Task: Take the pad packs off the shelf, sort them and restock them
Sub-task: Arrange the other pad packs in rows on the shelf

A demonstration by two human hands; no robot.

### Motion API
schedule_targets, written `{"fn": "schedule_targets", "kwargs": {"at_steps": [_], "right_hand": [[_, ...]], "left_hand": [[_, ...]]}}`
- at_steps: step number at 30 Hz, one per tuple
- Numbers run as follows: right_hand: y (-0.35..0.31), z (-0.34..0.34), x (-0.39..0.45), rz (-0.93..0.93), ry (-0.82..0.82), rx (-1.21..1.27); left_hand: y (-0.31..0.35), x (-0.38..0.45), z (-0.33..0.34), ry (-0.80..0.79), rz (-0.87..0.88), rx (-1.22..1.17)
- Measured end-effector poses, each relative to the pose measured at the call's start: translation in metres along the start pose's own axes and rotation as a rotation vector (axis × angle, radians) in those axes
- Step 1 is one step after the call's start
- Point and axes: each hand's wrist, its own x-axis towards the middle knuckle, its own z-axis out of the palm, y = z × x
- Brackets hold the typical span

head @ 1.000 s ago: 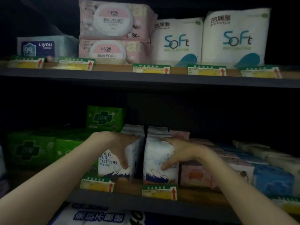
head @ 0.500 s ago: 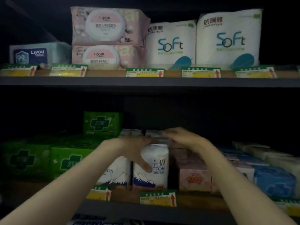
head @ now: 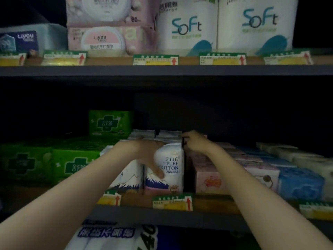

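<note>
Two white "Pure Cotton" pad packs stand side by side at the front of the middle shelf (head: 212,201), the left pack (head: 126,175) and the right pack (head: 171,159). More white packs stand behind them (head: 169,134). My left hand (head: 144,152) lies over the tops of both front packs, its thumb pressed down the face of the right one. My right hand (head: 196,143) reaches over the pink packs (head: 209,181), with its fingers curled on the top rear corner of the white row, beside a dark gap.
Green packs (head: 75,163) fill the shelf on the left, one upright behind (head: 110,123). Blue packs (head: 299,183) and pale packs lie to the right. The upper shelf (head: 162,70) holds wipes (head: 108,40) and "Soft" packs (head: 187,27). Price tags (head: 172,202) line the edges.
Both hands rose from the packs' front faces. My left hand now spans both packs, and my right hand moved back to the row's top rear corner. The view came closer.
</note>
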Motion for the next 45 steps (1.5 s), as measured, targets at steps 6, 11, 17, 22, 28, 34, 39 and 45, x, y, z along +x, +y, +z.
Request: {"fn": "schedule_targets", "kwargs": {"at_steps": [6,11,17,22,28,34,39,45], "right_hand": [[-0.012,-0.023,-0.04,-0.175,-0.04,0.158],[-0.01,-0.01,-0.069,-0.225,-0.072,0.006],[-0.012,-0.007,-0.074,-0.217,-0.1,0.196],[-0.02,0.017,-0.078,-0.134,-0.072,0.229],[-0.024,-0.014,-0.072,-0.101,0.101,0.429],[-0.013,-0.071,-0.077,-0.09,0.338,0.577],[-0.006,-0.078,-0.086,-0.071,0.36,0.535],[0.011,-0.081,-0.104,-0.022,0.364,0.514]], "left_hand": [[-0.007,-0.014,-0.017,-0.026,0.01,-0.125],[-0.011,-0.033,-0.025,0.089,0.13,-0.225],[0.005,-0.021,-0.012,0.078,0.146,-0.083],[0.006,-0.019,-0.006,0.101,0.112,-0.071],[-0.037,-0.051,-0.022,0.107,0.057,-0.184],[-0.038,-0.046,-0.012,0.151,0.032,-0.139],[-0.017,-0.016,-0.005,0.18,0.018,-0.025],[0.006,0.022,-0.01,0.149,0.001,0.071]]}}
